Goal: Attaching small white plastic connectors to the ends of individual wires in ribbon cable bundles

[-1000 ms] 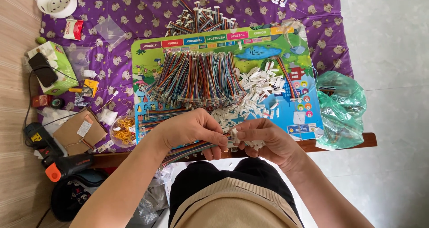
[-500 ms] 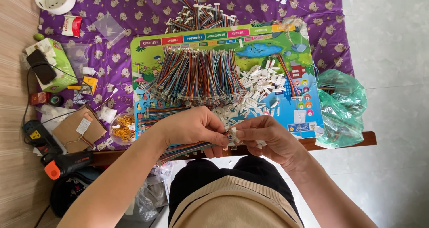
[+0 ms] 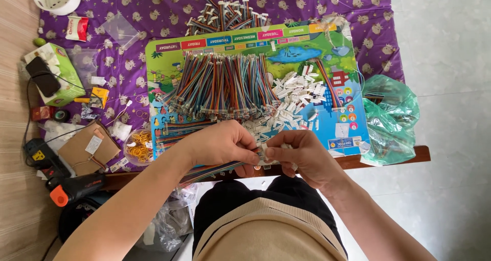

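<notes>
While pinched: ribbon cable (image 3: 215, 170) between hands (image 3: 266, 151).

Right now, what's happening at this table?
A seated person holds a multicoloured ribbon cable in the left hand and a small white connector at its end in the right hand. Beyond the hands, a colourful board on the purple cloth carries a row of similar cables and loose white connectors.

A green rectangular tissue box (image 3: 53, 77) sits at the desk's left edge, a dark phone lying on it. Beyond it lies a small red-and-white sachet (image 3: 77, 28). A brown cardboard box (image 3: 88, 147) with white labels lies nearer, and a green plastic bag (image 3: 391, 119) hangs at the right edge.
</notes>
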